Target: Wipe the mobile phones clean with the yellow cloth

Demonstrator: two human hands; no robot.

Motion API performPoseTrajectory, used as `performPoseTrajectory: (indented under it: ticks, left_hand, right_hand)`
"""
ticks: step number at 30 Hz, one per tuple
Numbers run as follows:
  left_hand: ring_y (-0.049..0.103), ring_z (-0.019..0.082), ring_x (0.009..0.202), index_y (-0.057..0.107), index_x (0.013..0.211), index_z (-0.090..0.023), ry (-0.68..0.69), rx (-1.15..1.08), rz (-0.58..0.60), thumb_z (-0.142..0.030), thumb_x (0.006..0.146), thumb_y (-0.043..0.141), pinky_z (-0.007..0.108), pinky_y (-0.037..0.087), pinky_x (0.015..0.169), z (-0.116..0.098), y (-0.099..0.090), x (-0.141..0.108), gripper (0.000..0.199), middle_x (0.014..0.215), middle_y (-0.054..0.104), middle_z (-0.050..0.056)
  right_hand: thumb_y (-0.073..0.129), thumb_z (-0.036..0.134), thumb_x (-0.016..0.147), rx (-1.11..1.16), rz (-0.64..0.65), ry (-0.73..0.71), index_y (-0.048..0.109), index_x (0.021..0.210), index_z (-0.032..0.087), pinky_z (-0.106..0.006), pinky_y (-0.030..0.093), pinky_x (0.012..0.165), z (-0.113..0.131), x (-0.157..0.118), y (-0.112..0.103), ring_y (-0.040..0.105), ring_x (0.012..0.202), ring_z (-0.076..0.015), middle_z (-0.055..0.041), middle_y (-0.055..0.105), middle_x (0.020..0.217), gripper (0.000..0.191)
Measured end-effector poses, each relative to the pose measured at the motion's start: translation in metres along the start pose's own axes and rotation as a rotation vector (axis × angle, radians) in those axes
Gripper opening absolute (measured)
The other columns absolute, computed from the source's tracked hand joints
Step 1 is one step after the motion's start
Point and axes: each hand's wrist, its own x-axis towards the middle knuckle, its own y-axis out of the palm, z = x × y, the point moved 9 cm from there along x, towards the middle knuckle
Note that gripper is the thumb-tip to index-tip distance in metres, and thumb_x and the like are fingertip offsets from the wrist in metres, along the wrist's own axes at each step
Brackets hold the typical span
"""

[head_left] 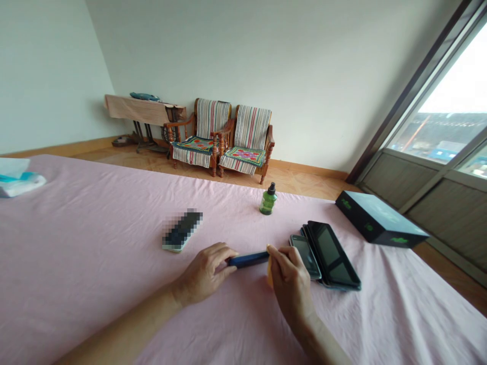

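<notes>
The left hand (204, 271) pinches a blue phone (248, 260) in its fingers, well in from the far edge of the surface (95, 228); the right hand (292, 279) grips a yellow cloth (270, 275) at its other end. A loosened left pinch could drop it.

A broad surface (95, 243) is covered by creased pink cloth (395, 289). On it are set a tissue pack (23, 186), a phone (181, 230) (partly blurred out), an upright green bottle (268, 202), dark-screened devices (337, 251) laid close together, and, by the right edge, a black-sided box (380, 218).
</notes>
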Motion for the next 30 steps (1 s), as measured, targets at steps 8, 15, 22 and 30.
performPoseTrajectory:
  ticks: [8,15,22,30]
  left_hand:
    - [0.061,0.019,0.096,0.054,0.127,-0.023,0.089,0.121,-0.008,-0.013,0.093,0.049,0.033,0.053,0.085,0.007,-0.009,-0.001,0.036,0.106,0.064,0.007]
    - [0.053,0.025,0.117,0.049,0.134,-0.020,0.302,0.514,0.003,-0.008,0.098,0.037,0.045,0.049,0.098,-0.031,0.011,-0.004,0.040,0.125,0.058,0.012]
    - [0.059,0.023,0.104,0.058,0.120,-0.017,0.145,0.468,-0.005,-0.004,0.092,0.047,0.040,0.052,0.092,-0.014,0.017,-0.002,0.032,0.110,0.063,0.009]
    - [0.047,0.029,0.123,0.045,0.135,-0.019,-0.003,0.317,-0.008,-0.016,0.076,0.074,0.050,0.037,0.106,0.009,0.007,0.002,0.065,0.132,0.055,0.011]
  right_hand:
    - [0.049,0.019,0.090,0.099,-0.018,0.118,0.073,0.097,0.017,-0.024,0.050,0.061,-0.004,0.003,-0.004,0.061,0.068,-0.0145,-0.0058,0.061,0.081,0.025]
    - [0.050,0.017,0.088,0.206,0.004,0.099,0.073,0.096,0.020,-0.022,0.050,0.059,0.005,-0.004,0.009,0.062,0.067,-0.0135,-0.0049,0.062,0.080,0.025]
    - [0.050,0.014,0.086,0.219,0.080,0.093,0.076,0.092,0.018,-0.021,0.048,0.054,0.009,-0.007,0.027,0.061,0.062,-0.0129,-0.0052,0.061,0.076,0.027]
    - [0.053,0.017,0.085,0.254,0.101,0.182,0.075,0.094,0.020,-0.022,0.049,0.060,-0.010,-0.008,0.022,0.063,0.068,-0.0149,-0.0052,0.063,0.079,0.025]
